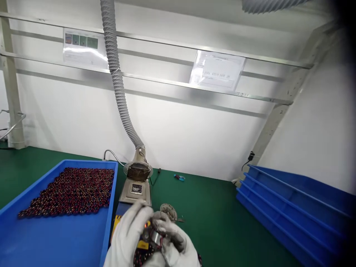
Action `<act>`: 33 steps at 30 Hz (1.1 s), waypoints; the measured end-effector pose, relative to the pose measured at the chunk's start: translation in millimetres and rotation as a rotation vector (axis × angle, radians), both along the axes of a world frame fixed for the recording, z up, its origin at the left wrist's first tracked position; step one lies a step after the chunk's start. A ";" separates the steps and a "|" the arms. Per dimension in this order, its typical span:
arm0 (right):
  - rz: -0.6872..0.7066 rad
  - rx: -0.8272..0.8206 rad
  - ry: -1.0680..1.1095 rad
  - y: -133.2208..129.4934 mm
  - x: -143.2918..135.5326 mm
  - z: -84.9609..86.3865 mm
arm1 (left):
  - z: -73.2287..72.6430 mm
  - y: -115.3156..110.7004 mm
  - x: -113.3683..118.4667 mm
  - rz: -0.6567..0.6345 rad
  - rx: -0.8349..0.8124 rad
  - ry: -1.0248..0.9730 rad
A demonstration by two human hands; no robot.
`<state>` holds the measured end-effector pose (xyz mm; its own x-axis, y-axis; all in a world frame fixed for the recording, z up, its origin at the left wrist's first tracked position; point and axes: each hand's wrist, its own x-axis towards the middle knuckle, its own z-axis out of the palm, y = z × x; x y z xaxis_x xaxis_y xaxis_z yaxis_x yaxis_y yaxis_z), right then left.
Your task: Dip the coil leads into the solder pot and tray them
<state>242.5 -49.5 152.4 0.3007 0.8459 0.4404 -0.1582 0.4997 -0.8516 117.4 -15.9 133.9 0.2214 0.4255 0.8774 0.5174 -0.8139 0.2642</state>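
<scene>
Both my hands wear white gloves and meet at the bottom middle of the head view. A small round part [156, 238] with a shiny metal band and dark ends sits between their fingers. My left hand [128, 234] curls around it from the left. My right hand [178, 241], with grey-stained fingertips, pinches it from the right. Fingers hide much of the part. Below the hands, more small dark parts [140, 256] with red and copper-coloured specks show partly. Just beyond stands a metal-topped solder pot-like device [135, 190], its front covered by my left hand.
A blue tray [63, 237] at left holds many small dark-red parts [75, 189]. A grey hose [121, 92] rises from the device's hood. A round metal dish [168, 211] and small blue-handled cutters [179, 177] lie on the green table. Stacked blue trays [289, 215] stand at right.
</scene>
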 end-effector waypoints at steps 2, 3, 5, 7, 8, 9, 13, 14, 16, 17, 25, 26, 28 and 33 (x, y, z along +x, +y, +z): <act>0.042 -0.032 0.037 0.0 -3.8 -0.9 | -1.2 5.1 -6.4 -0.148 -0.085 0.034; 0.055 -0.044 0.058 0.5 -7.4 -0.5 | -0.9 7.8 -10.5 -0.192 -0.108 0.029; 0.063 -0.064 0.083 2.0 -16.0 1.7 | 1.5 12.9 -18.9 -0.206 -0.094 0.002; 0.059 -0.073 0.091 3.7 -23.0 3.8 | 5.6 16.8 -25.7 -0.182 -0.031 -0.005; 0.053 -0.068 0.090 4.8 -25.0 4.1 | 7.9 18.3 -28.2 -0.174 0.015 0.010; 0.046 -0.056 0.084 6.2 -25.6 3.6 | 10.0 19.5 -30.0 -0.164 0.065 0.032; 0.064 0.009 -0.019 13.6 -16.8 -5.2 | 16.6 20.7 -31.1 -0.058 0.250 0.142; 0.071 0.009 -0.028 15.2 -13.4 -8.1 | 18.1 20.1 -30.2 -0.027 0.287 0.156; 0.079 -0.020 0.040 16.8 -7.7 -12.5 | 21.3 18.2 -27.8 0.019 0.341 0.171; 0.074 -0.039 0.099 16.7 -5.7 -13.8 | 22.9 17.2 -26.7 0.029 0.355 0.168; 0.011 -0.095 0.206 8.0 -22.8 -10.4 | 21.2 19.1 -29.2 0.044 0.308 0.134; -0.011 -0.114 0.177 7.6 -27.2 -10.3 | 20.4 19.6 -30.2 0.049 0.309 0.138; -0.050 -0.147 0.110 8.1 -33.1 -10.4 | 19.8 20.0 -31.4 0.064 0.326 0.151; 0.022 -0.172 0.071 15.3 -29.6 -11.2 | 22.7 19.2 -31.0 0.074 0.312 0.127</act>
<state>212.9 -34.2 141.2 0.3070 0.9136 0.2667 -0.2304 0.3432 -0.9106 86.4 3.4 156.7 0.3160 0.1604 0.9351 0.5908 -0.8044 -0.0617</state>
